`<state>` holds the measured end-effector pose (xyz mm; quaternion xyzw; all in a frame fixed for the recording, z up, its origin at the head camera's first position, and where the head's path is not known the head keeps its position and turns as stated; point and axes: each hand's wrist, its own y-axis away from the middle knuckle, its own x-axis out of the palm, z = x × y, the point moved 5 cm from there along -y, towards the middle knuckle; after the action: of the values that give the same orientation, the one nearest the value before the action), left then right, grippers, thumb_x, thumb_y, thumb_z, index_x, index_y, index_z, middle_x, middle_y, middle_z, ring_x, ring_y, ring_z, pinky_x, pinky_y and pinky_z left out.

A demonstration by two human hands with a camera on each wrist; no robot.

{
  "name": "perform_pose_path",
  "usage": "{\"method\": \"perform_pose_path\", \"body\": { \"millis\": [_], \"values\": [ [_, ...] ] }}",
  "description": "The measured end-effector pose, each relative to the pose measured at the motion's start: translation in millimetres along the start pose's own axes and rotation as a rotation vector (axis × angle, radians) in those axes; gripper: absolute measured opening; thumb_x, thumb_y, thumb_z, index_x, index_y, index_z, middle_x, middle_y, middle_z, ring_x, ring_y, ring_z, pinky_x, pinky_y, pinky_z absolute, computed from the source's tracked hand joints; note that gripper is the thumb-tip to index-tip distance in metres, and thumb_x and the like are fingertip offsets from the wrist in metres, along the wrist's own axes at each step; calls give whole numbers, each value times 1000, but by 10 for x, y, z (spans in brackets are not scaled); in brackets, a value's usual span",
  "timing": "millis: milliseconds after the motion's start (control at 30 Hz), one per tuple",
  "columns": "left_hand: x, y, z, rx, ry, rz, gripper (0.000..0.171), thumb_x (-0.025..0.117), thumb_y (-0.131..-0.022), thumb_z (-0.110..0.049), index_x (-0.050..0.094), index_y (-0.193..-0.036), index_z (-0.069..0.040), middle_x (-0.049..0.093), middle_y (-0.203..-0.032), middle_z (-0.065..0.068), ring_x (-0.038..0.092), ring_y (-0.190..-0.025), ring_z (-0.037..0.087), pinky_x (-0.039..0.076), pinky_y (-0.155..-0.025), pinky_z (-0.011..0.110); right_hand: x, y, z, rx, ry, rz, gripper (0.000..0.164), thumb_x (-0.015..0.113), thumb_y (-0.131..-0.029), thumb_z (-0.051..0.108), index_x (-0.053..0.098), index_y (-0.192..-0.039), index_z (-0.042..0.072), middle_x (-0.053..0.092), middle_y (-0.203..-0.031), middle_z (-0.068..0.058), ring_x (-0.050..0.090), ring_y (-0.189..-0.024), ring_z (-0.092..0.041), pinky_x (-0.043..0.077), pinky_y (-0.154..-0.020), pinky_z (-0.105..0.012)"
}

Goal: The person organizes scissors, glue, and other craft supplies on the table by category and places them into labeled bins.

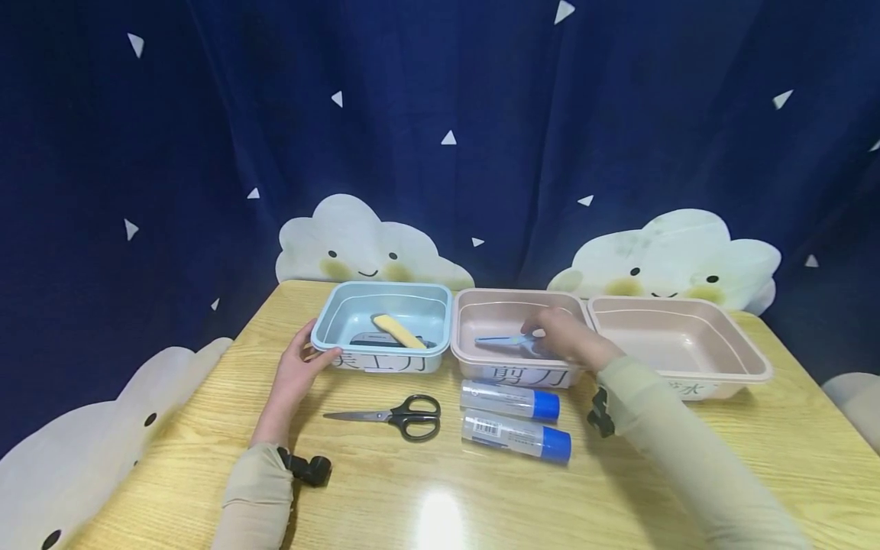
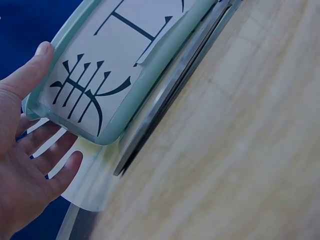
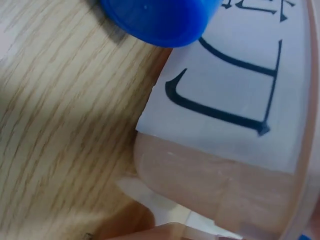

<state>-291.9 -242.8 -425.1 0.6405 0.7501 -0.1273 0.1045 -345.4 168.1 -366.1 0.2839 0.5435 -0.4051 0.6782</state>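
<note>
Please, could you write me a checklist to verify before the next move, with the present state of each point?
1. Light-blue scissors inside the middle bin: ok.
2. Right hand free of those scissors: cannot tell; it is at their handles, but its grip is partly hidden.
3. Black scissors off the table: not ok, they lie there.
4. Two blue-capped tubes off the table: not ok, both lie before the middle bin.
5. Yellow cutter in the blue bin: ok.
6. Left hand at the blue bin's left end: ok.
</note>
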Motion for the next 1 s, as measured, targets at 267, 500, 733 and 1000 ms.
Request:
{"method": "perform_pose_path", "body": {
  "millis": [267,500,733,1000],
  "values": [
    [4,-15,7,5,-7,-5,86,71,-78,-32,20,-146,-19,33,-142,13,37,-127,33,39,-100,43,64,-39,-105,39,-83,21,25,70,-71,0,69,-96,3,67,-102,-13,59,-102,-32,45,-92,-44],
    [6,-4,-2,2,-9,-5,86,71,-78,-33,19,-146,-19,33,-142,13,37,-127,34,39,-101,44,52,-54,-6,-3,32,-27,17,66,-78,4,70,-95,5,68,-99,-12,60,-99,-31,47,-89,-44],
    [7,-2,-15,5,0,-6,86,71,-78,-33,20,-146,-19,33,-143,12,37,-127,33,39,-101,43,-6,-51,238,-21,94,-69,19,64,-80,4,70,-96,9,68,-99,-8,62,-97,-27,49,-87,-41],
    [6,15,-23,-2,-8,-2,86,70,-79,-33,19,-146,-19,33,-142,13,36,-127,33,39,-101,44,-27,27,554,-73,10,-170,15,64,-80,7,70,-94,6,69,-92,-8,64,-84,-23,53,-77,-37]
  ]
}}
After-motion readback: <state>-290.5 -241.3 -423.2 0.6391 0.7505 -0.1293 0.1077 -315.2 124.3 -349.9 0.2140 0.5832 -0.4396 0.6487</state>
